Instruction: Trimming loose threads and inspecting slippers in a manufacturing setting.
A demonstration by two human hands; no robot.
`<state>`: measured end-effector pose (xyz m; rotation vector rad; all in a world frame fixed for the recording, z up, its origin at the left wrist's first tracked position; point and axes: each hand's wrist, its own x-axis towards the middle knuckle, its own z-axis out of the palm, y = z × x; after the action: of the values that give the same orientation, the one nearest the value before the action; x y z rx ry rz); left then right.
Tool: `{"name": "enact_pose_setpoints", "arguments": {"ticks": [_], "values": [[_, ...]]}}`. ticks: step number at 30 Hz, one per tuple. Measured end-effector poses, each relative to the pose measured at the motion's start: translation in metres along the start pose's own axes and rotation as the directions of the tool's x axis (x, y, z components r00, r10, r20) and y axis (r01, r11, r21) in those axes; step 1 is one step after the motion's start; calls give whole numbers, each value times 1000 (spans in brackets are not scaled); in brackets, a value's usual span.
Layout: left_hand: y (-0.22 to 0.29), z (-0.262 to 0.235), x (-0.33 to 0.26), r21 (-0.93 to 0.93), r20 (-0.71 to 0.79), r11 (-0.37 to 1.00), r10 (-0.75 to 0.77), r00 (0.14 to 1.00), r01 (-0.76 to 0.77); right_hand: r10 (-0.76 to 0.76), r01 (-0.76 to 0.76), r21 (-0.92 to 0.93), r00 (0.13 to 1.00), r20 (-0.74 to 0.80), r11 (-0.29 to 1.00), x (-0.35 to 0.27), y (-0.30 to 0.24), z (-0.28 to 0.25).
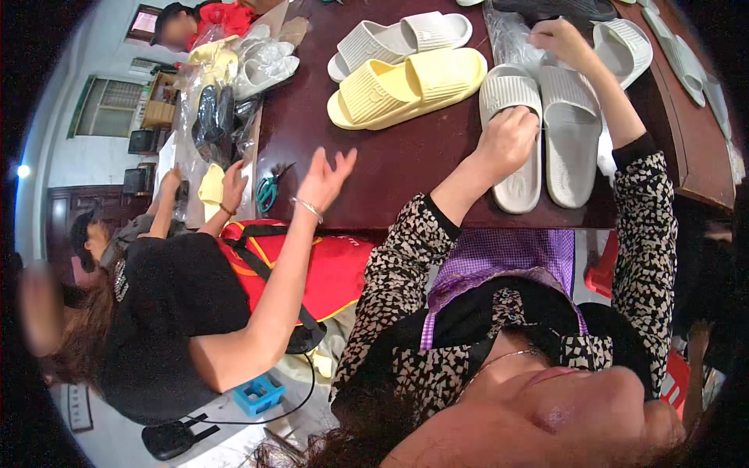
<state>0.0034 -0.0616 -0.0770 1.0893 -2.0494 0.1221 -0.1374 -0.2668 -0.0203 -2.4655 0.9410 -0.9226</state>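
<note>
Two light grey slippers lie side by side at the table's near edge, a left one (517, 183) and a right one (571, 156). My left hand (509, 143) is closed in a fist-like pinch at the strap of the left slipper; what its fingers hold is hidden. Farther off, my right hand (560, 40) is raised above the right slipper's strap, beside a clear plastic bag (511, 35). Its fingers are bent together, and I cannot make out anything in them. To the left lie a yellow slipper (406, 87) and, behind it, another grey slipper (398, 40).
Another grey slipper (624, 48) lies right of my right hand. Teal-handled scissors (268, 193) rest near the left table edge. A co-worker's hand (326, 186) reaches over the table from the left. Bagged footwear (214, 117) is heaped at far left.
</note>
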Motion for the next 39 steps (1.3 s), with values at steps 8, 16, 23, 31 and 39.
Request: {"name": "enact_pose_setpoints", "arguments": {"ticks": [8, 16, 23, 31, 39], "values": [[1, -7, -37, 4, -67, 997, -78, 995, 78, -103, 3, 210, 878, 468, 978, -2, -66, 75], [28, -50, -124, 42, -170, 945, -313, 934, 324, -52, -304, 703, 899, 435, 643, -39, -104, 181], [1, -81, -120, -221, -356, 795, -605, 712, 565, -68, -156, 834, 972, 225, 529, -91, -139, 183], [-29, -51, -40, -700, 13, 461, -755, 655, 546, 44, -60, 839, 998, 43, 540, -81, -112, 123], [-32, -22, 22, -721, 0, 524, -654, 757, 453, 160, 6, 770, 977, -141, 639, -76, -85, 51]]}}
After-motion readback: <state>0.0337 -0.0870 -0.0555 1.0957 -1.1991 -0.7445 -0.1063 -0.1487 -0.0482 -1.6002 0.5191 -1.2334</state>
